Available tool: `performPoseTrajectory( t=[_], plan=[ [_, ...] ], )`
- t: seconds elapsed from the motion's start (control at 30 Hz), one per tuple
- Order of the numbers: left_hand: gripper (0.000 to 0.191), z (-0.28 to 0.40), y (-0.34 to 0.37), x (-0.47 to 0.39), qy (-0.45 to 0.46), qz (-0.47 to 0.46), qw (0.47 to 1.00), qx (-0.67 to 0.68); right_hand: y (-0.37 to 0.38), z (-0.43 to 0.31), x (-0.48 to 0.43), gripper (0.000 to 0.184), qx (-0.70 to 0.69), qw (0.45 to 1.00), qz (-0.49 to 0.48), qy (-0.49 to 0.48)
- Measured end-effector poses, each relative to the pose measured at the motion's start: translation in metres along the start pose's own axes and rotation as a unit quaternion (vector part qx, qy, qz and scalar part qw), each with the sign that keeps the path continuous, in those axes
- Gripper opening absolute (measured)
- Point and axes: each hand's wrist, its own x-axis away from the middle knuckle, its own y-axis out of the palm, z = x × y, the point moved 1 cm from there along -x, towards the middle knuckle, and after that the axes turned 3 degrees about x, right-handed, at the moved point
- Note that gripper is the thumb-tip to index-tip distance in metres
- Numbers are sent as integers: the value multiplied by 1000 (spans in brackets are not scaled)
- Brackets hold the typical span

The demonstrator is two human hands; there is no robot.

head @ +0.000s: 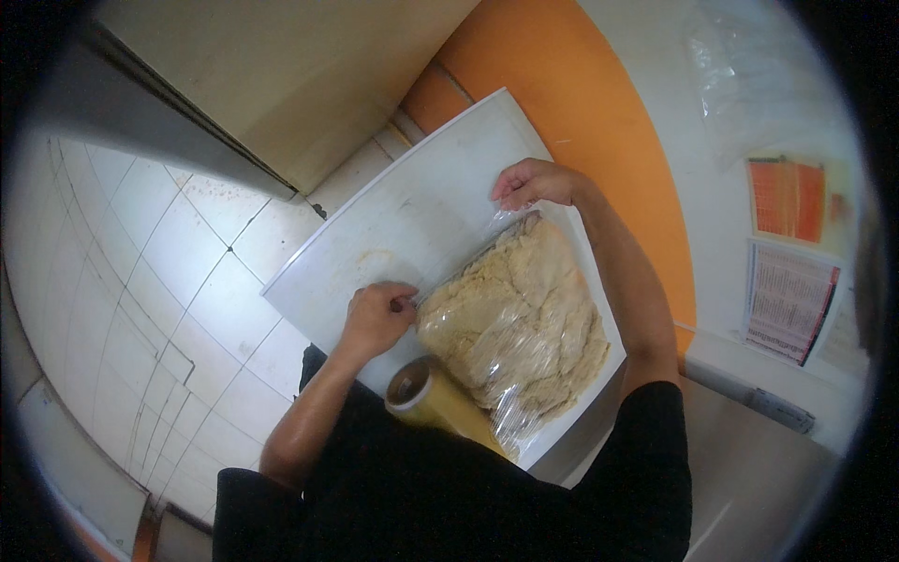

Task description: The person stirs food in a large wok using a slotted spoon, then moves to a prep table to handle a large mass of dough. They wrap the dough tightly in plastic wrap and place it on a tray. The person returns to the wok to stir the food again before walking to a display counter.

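Observation:
A broad slab of pale, crumbly dough-like food [513,302] lies before me, and clear cling film [516,376] stretches over much of it. My left hand [379,319] is at the slab's left corner, thumb and finger pinched on the film's edge. At the far corner my right hand [534,184] has its fingers curled around another part of the same edge. The film runs back toward a thick yellowish roll of cling film [449,407], whose brown cardboard core shows at its left end. My torso hides the roll's near side. Whether a tray lies beneath the food cannot be seen.
The food rests on a white tabletop [358,239] with a raised-looking pale edge. A large beige cabinet-like body [281,70] stands beyond it at upper left, over white floor tiles [204,239]. An orange-and-white wall [604,105] with printed sheets [790,302] rises at right.

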Motion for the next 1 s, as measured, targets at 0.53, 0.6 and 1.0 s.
performPoseTrajectory(
  t=[0.53,0.6,1.0],
  plan=[
    [22,15,-9,-14,-37,-48,982,-179,11,-6,-15,9,43,995,92,-20],
    [25,20,-10,-21,-44,-56,980,-186,13,-1,-18,9,45,993,108,-27],
    [25,39,37,-126,41,-11,984,-175,15,9,-18,16,98,967,207,-113]
  ],
)
